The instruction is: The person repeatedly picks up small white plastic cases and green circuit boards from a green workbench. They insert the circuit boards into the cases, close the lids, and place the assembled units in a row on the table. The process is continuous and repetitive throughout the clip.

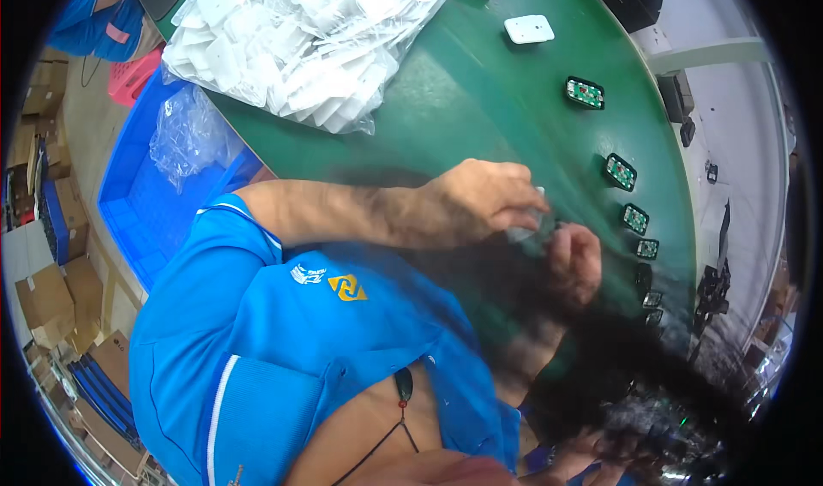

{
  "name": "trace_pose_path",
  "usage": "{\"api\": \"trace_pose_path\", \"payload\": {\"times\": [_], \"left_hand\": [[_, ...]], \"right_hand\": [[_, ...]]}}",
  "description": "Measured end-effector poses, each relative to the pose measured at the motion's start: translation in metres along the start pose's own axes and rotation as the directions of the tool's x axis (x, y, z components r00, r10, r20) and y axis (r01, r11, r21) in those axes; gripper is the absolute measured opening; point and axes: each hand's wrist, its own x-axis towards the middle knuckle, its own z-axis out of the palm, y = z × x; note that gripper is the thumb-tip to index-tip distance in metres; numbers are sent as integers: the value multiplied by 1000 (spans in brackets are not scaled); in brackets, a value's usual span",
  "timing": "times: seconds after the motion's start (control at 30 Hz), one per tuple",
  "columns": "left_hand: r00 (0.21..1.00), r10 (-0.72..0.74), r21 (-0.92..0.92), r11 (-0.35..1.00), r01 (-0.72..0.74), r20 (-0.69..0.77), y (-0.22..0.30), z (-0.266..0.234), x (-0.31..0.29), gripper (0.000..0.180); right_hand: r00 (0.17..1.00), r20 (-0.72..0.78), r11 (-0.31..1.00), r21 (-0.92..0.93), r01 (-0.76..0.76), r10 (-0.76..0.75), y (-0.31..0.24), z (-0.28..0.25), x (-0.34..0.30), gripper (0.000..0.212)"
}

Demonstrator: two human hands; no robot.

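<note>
The work looks midway: a row of dark cases with green boards (585,93) stands uncovered down the right of the green surface (446,117), while white plates (291,45) fill a clear bag at upper left. At centre, the left hand (489,196) seems to pinch a small pale piece (525,231); the right hand (576,263) curls beside it, its grip too blurred to tell.
</note>
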Motion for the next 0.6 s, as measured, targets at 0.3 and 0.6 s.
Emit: {"api": "trace_pose_path", "payload": {"times": [0.3, 0.6], "left_hand": [[997, 66, 241, 969, -55, -39, -2, -7, 3, 16], [1000, -6, 312, 950, -3, 25, -10, -13, -1, 12]], "right_hand": [[993, 80, 988, 122, -94, 85, 17, 31, 15, 11], [982, 50, 969, -159, 190, -185, 1, 36, 20, 14]]}}
